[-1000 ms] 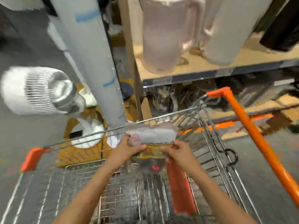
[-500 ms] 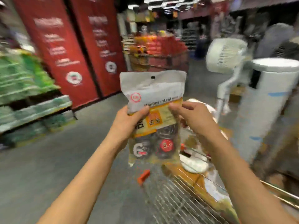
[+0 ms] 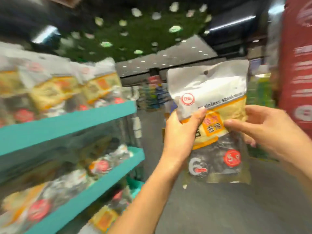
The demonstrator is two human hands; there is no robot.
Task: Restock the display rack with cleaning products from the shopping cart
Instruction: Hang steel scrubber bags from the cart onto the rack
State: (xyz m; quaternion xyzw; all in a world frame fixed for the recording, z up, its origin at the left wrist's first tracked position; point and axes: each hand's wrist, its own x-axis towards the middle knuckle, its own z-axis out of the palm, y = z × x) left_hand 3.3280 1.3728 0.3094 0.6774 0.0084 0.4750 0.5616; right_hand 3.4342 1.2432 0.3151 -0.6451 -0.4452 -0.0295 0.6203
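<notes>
The teal display rack (image 3: 70, 122) on the left already carries many similar packs, though blurred. One pack of steel scourers (image 3: 212, 125) is up in the air to its right, not yet shelved. The left hand (image 3: 180, 132) and right hand (image 3: 263, 130) both pinch it; the cart is not visible

Left of the held packet (image 3: 214, 125), the teal rack (image 3: 67, 122) is crowded with blurred packets (image 3: 50, 92) on every tier; open aisle floor (image 3: 219, 208) is seen below and behind it
</notes>
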